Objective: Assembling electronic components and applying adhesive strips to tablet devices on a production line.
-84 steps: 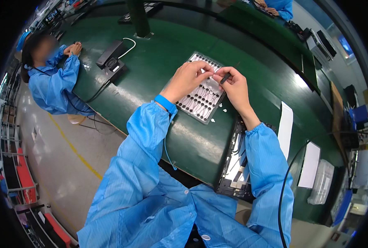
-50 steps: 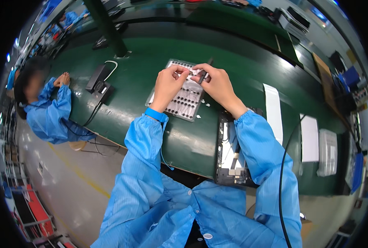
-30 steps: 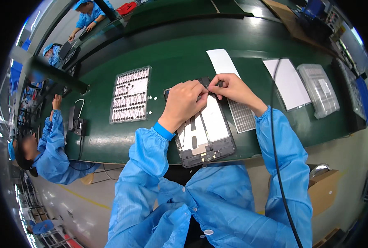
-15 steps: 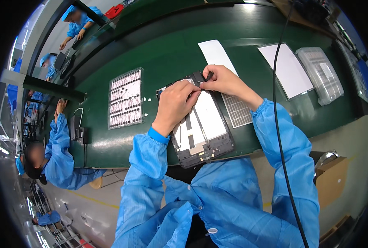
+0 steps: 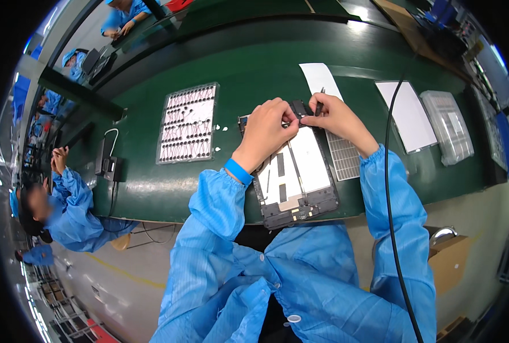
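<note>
An opened tablet (image 5: 314, 171) lies on the green bench in front of me, its big white battery panels and black lower circuitry exposed. Over its far end, my left hand (image 5: 269, 128) is closed, thumb and fingertips pinched at the tablet's inner edge; whatever they grip is too small to make out. Close beside it, my right hand (image 5: 337, 119) has thumb and finger pressed together near the same spot. A slim black tool (image 5: 319, 107) is tucked in the right hand and points away from me; its tip is not clear.
Left of the tablet is a clear tray (image 5: 189, 123) of small black parts with thin wires, with white scraps nearby. A gridded label sheet (image 5: 344, 157), a white sheet in a sleeve (image 5: 406, 117) and plastic trays (image 5: 446, 126) lie right. A black cable (image 5: 389, 200) hangs in front. A co-worker (image 5: 74, 211) sits left.
The view has shifted, so the bench things appear further right. Both hands stay at the tablet's far end, with small finger movements. The co-worker at left has raised their hands together.
</note>
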`<state>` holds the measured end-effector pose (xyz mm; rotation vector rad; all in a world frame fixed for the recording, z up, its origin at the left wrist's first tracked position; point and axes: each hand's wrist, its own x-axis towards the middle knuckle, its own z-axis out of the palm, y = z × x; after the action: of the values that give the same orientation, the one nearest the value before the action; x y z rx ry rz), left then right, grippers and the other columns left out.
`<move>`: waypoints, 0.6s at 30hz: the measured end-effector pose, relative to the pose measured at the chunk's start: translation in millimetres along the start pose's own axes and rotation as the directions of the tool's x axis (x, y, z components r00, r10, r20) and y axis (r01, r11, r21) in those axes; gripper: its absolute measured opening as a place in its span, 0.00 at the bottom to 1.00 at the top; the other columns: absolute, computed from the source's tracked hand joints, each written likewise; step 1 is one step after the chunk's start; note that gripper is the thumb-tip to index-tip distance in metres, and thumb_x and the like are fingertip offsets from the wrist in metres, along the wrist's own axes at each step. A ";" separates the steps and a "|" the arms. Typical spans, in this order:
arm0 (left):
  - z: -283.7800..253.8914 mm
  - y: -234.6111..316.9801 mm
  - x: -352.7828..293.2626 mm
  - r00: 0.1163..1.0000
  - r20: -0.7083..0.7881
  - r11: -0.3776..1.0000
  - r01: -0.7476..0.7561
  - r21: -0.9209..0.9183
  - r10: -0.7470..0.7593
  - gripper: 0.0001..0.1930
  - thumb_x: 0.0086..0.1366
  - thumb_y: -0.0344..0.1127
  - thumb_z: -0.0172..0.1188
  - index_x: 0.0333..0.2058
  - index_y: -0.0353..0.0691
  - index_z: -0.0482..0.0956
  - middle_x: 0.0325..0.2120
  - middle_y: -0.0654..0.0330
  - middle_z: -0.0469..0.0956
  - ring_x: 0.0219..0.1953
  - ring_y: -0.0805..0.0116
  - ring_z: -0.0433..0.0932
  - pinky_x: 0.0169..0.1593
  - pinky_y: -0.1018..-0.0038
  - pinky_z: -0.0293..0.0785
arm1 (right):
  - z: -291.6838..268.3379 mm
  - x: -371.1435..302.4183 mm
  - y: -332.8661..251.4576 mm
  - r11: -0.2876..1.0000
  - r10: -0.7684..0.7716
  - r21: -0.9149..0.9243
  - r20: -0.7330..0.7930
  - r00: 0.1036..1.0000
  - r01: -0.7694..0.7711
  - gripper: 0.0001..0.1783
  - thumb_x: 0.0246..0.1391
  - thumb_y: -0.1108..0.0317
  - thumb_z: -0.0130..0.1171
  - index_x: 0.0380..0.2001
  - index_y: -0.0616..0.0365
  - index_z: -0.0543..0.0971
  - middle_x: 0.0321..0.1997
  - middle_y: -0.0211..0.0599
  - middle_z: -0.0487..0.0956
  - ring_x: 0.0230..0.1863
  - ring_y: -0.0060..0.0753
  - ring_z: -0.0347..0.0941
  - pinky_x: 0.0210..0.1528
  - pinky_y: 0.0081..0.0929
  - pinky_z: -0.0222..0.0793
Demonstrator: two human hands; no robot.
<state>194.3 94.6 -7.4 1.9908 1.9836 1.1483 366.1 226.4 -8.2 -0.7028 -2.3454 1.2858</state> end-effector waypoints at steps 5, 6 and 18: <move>-20.2 -2.6 -0.6 0.982 -0.123 0.990 -0.143 0.022 0.144 0.09 0.59 0.35 0.68 0.36 0.38 0.80 0.33 0.58 0.77 0.37 0.58 0.76 0.43 0.64 0.69 | 10.0 -31.4 -35.7 0.955 -0.119 -0.291 -0.230 0.966 0.049 0.17 0.51 0.61 0.73 0.29 0.55 0.73 0.22 0.30 0.73 0.21 0.28 0.65 0.25 0.27 0.59; -26.4 -6.2 -7.2 0.980 -0.143 0.991 -0.133 0.025 0.135 0.09 0.59 0.35 0.68 0.36 0.38 0.80 0.33 0.58 0.77 0.37 0.58 0.76 0.43 0.64 0.69 | 12.8 -39.1 -37.6 0.900 -0.187 -0.431 -0.242 0.952 0.067 0.17 0.53 0.59 0.72 0.29 0.55 0.73 0.28 0.34 0.78 0.27 0.38 0.71 0.30 0.31 0.63; -22.9 -17.6 -57.9 0.909 -0.416 0.922 -0.134 -0.364 -0.033 0.04 0.66 0.31 0.59 0.38 0.43 0.79 0.40 0.60 0.78 0.50 0.57 0.72 0.58 0.61 0.61 | 36.1 -72.0 -76.7 0.894 0.033 0.447 -0.159 0.987 0.042 0.20 0.56 0.86 0.58 0.37 0.52 0.60 0.75 0.62 0.62 0.76 0.40 0.58 0.65 0.25 0.62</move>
<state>174.9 35.7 -25.7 1.7057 1.6771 1.9399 385.8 124.8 32.9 -0.6189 -1.8190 1.6244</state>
